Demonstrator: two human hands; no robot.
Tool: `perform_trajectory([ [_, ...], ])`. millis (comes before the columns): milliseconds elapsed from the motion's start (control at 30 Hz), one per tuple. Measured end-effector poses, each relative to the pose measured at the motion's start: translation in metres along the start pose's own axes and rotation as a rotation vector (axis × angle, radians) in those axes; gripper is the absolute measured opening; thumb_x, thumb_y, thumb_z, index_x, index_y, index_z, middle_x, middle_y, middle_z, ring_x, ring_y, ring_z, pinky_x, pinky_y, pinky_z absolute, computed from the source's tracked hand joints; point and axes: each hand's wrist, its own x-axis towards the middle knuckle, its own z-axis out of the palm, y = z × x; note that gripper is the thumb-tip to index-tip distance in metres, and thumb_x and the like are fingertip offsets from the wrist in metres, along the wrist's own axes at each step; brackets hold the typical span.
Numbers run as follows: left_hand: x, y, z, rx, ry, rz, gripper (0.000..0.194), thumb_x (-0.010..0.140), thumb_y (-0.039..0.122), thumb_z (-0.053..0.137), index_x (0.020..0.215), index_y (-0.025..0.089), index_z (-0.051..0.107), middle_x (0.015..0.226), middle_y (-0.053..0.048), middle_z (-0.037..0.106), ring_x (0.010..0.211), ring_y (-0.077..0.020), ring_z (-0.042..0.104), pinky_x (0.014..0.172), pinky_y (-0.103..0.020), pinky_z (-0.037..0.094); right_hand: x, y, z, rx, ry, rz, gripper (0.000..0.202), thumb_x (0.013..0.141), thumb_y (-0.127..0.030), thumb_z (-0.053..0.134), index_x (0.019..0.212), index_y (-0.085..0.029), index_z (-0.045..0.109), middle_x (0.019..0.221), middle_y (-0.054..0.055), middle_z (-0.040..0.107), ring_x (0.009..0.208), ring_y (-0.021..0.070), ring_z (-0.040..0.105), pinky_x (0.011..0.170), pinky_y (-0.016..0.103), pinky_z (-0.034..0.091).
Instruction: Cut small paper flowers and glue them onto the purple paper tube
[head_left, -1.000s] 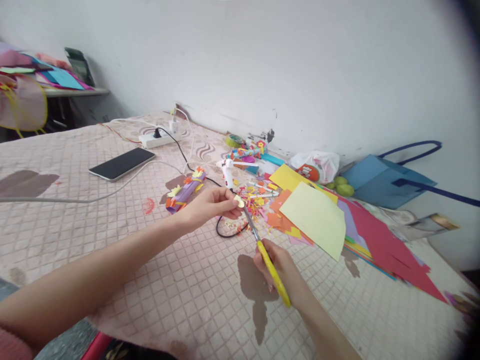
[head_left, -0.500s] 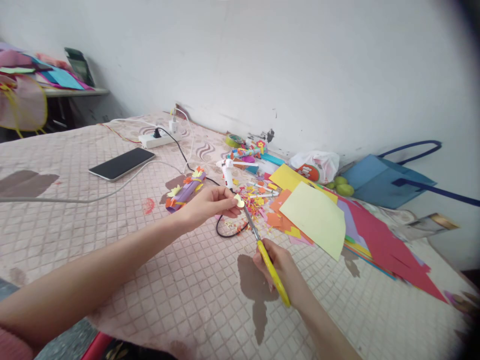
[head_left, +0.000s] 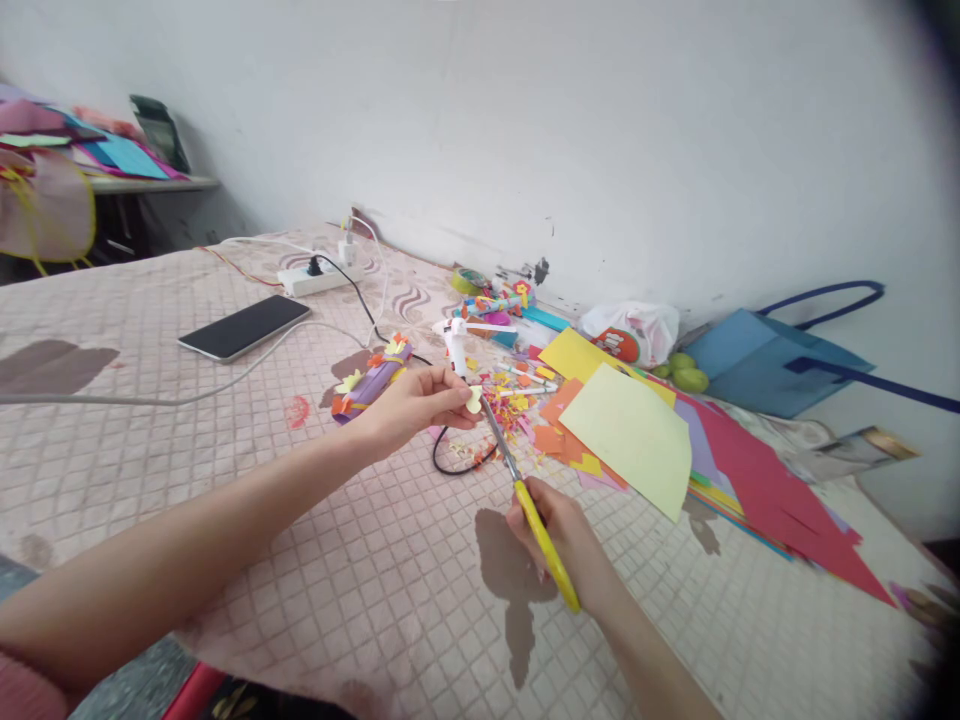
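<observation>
Between the thumb and fingers of my left hand [head_left: 426, 405] is a small pale yellow piece of paper [head_left: 474, 399] with a rounded edge. My right hand [head_left: 561, 540] is closed round the yellow handles of a pair of scissors [head_left: 541, 535]. The scissors' tips reach up to the edge of the paper piece. Just behind my left wrist lies a purple paper roll [head_left: 373, 382] decorated with orange and yellow paper flowers. A white glue gun [head_left: 455, 345] stands beyond my fingers, and small coloured paper scraps [head_left: 516, 402] lie scattered past the blades.
Coloured paper sheets [head_left: 630, 435] spread to the right, with a blue bag [head_left: 776, 350] and green fruit [head_left: 688, 374] behind. At left are a phone [head_left: 244, 328], a power strip [head_left: 319, 276] and cables. A white wall [head_left: 525, 130] borders the table.
The pale yellow piece has turned slightly in my left fingers and shifted a little left. The scissors' tips have also moved slightly up and left.
</observation>
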Motion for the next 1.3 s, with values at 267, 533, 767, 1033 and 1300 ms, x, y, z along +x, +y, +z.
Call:
perform_trajectory([
  [267,-0.0019,0.0013,0.0025,0.031,-0.02,-0.005,0.013,0.077,0.023,0.061,0.075,0.013,0.053,0.068,0.0,0.064,0.068,-0.0101,0.064,0.077,-0.028,0.05,0.0003,-0.0009,0.0001,-0.031,0.009,-0.017,0.02,0.077,-0.034,0.047,0.066,-0.02,0.04,0.051,-0.005,0.04,0.043,0.0073,0.036,0.037,0.018,0.03],
  [533,-0.0012,0.0005,0.002,0.025,-0.013,-0.007,0.014,0.075,0.023,0.063,0.075,0.013,0.053,0.07,-0.001,0.064,0.068,-0.0103,0.064,0.077,-0.029,0.05,0.0003,0.0005,0.0014,0.02,0.002,0.017,0.019,0.077,-0.032,0.048,0.064,-0.02,0.041,0.049,-0.006,0.039,0.042,0.0073,0.036,0.038,0.018,0.03],
  [767,0.0003,0.0,0.0002,0.006,-0.009,-0.001,0.015,0.075,0.023,0.064,0.075,0.013,0.053,0.071,-0.001,0.064,0.068,-0.0103,0.064,0.078,-0.029,0.051,0.0,0.0002,0.0016,0.053,-0.021,0.047,0.017,0.076,-0.03,0.048,0.064,-0.02,0.041,0.048,-0.007,0.039,0.037,0.006,0.035,0.035,0.017,0.029],
  [1033,0.0005,-0.0007,-0.0017,0.02,-0.002,0.009,0.018,0.075,0.026,0.064,0.076,0.013,0.052,0.074,-0.001,0.063,0.07,-0.0114,0.065,0.077,-0.029,0.051,0.0001,-0.0012,0.0006,0.022,0.007,-0.006,0.019,0.076,-0.032,0.049,0.065,-0.02,0.041,0.049,-0.006,0.04,0.038,0.0065,0.036,0.035,0.017,0.03],
  [1300,-0.0005,0.0044,-0.0005,0.064,-0.053,-0.007,0.016,0.074,0.024,0.064,0.074,0.013,0.053,0.071,0.0,0.063,0.068,-0.0098,0.063,0.076,-0.028,0.052,-0.0008,-0.0011,-0.0004,-0.026,-0.013,-0.025,0.021,0.078,-0.035,0.047,0.066,-0.02,0.039,0.053,-0.005,0.038,0.043,0.0075,0.037,0.038,0.018,0.03],
])
